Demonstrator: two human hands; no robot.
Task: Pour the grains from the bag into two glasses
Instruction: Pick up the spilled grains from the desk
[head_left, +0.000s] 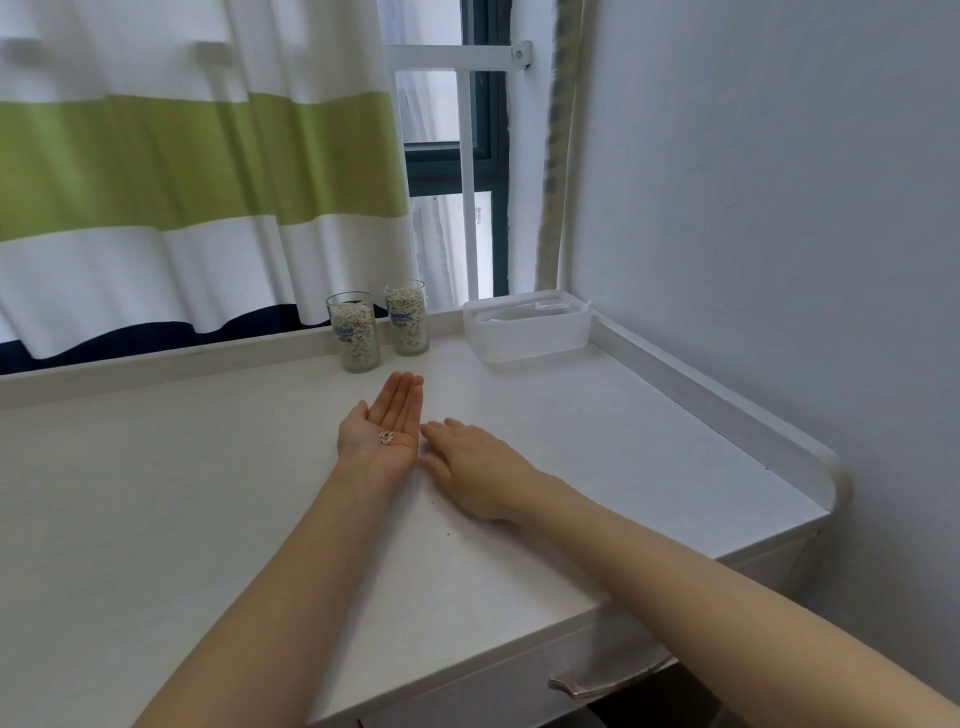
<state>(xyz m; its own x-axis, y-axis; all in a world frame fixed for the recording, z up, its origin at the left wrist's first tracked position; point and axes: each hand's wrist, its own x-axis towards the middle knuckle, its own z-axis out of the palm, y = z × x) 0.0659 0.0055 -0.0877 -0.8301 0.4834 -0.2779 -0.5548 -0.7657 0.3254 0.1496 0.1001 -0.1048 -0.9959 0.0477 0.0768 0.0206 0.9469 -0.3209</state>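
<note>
Two clear glasses stand side by side at the back of the white table (208, 493). The left glass (354, 332) is mostly full of pale grains and the right glass (407, 318) is filled nearly to its rim. My left hand (387, 426) lies palm up in front of them, fingers flat, with a few loose grains (386, 438) resting in the palm. My right hand (470, 457) lies palm down on the table just to its right, fingers spread and pointing at the left palm. A crumpled clear bag (535, 310) lies inside the white tub.
A translucent white plastic tub (527, 335) sits at the back right corner. A raised lip (701, 395) runs along the table's back and right edges. A striped curtain (182, 171) hangs behind, a wall stands to the right, and a drawer handle (608, 680) shows below the front edge.
</note>
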